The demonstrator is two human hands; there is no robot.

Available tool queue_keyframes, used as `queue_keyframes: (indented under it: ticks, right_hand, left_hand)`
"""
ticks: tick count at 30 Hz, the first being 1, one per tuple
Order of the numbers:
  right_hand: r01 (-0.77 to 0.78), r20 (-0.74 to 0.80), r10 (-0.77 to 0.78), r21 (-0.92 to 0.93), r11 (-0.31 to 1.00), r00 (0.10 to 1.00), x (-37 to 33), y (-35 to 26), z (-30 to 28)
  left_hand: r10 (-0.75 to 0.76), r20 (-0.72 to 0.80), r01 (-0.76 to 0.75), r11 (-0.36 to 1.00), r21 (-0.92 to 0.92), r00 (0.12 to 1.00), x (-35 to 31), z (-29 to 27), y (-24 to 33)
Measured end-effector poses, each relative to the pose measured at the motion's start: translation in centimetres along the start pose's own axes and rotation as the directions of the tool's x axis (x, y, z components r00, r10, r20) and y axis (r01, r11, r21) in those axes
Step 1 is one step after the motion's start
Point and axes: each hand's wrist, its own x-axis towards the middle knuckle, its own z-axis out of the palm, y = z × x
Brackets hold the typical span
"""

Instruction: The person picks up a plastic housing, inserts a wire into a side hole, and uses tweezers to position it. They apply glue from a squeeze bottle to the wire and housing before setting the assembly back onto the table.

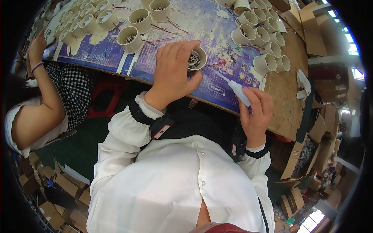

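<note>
Both forearms are raised from the white shirt (167,182) toward the table edge, and each wrist is ringed by a black band. The right hand (256,112) is held just past the edge, its thumb and fingers closed around the wide end of a pale squeeze bottle (239,93), which is tilted so that its thin nozzle is pointed leftward at the cup. The left hand (173,72) is arched over the table, back upward, and a cream cup (203,57) is gripped between its fingers above and its thumb below. The cup's open mouth is exposed on the right, while most of its wall is hidden by the hand; whether it is touched by the nozzle tip cannot be told. Red wires (219,63) are stretched beside it. At the left, a seat is taken by a co-worker (50,89) in a checked garment, near a red stool (107,95). The brown wooden table (285,103) is partly covered by a scuffed purple-blue sheet (107,54), blotched with pale patches. Farther back, smooth round cups are grouped on the left (130,40) and right (265,64), dark parts being seen inside several. Cardboard boxes (311,29) are stacked beyond the right end.
</note>
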Motion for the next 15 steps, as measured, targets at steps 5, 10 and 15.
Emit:
queue_keyframes:
  ticks: [5,10,15]
  right_hand:
    - [0.004,-0.005,-0.004,-0.002,1.0,1.0,0.02,0.1,0.06]
    - [0.002,-0.004,-0.002,-0.016,1.0,1.0,0.07,0.09,0.05]
    - [0.002,0.001,-0.002,-0.017,1.0,1.0,0.07,0.13,0.02]
  left_hand:
    - [-0.002,0.002,0.002,1.0,0.009,1.0,-0.13,0.14,-0.2]
    - [-0.005,0.002,0.005,1.0,0.009,1.0,-0.08,0.15,-0.13]
    - [-0.017,0.013,0.017,1.0,0.002,1.0,-0.01,-0.06,-0.01]
